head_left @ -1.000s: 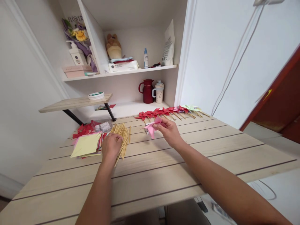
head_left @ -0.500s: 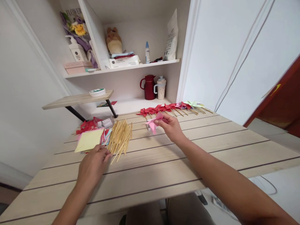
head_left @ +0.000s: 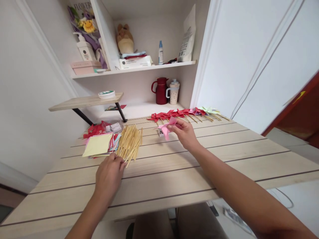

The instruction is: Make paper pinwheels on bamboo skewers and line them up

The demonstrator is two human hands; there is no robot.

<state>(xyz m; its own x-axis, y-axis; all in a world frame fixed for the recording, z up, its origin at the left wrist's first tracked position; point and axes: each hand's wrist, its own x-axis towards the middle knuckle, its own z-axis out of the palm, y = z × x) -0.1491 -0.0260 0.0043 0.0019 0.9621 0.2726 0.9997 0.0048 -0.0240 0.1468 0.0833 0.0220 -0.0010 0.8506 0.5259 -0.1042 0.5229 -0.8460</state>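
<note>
My right hand (head_left: 183, 132) is closed on a pink paper pinwheel (head_left: 167, 128), pinching its right side above the table. The pinwheel has no stick that I can see. My left hand (head_left: 112, 171) reaches to the near end of a pile of thin wooden sticks (head_left: 130, 141); thumb and fingers are pinched at the end of one stick. Left of the pile lies a stack of square coloured paper, with a pale yellow sheet (head_left: 97, 145) on top. A small box (head_left: 160, 133) lies partly hidden behind the pink pinwheel.
Along the table's back right lies a row of red, pink and green pinwheels on sticks (head_left: 178, 113). Red paper pieces (head_left: 96, 128) and a clear plastic bag (head_left: 113, 127) lie beneath a small raised shelf (head_left: 84, 102). A red jug (head_left: 161, 91) and a tumbler (head_left: 174, 92) stand behind.
My left hand has moved right and closed at the near end of the sticks. The right hand still holds the pink pinwheel. The camera view has shifted slightly.
</note>
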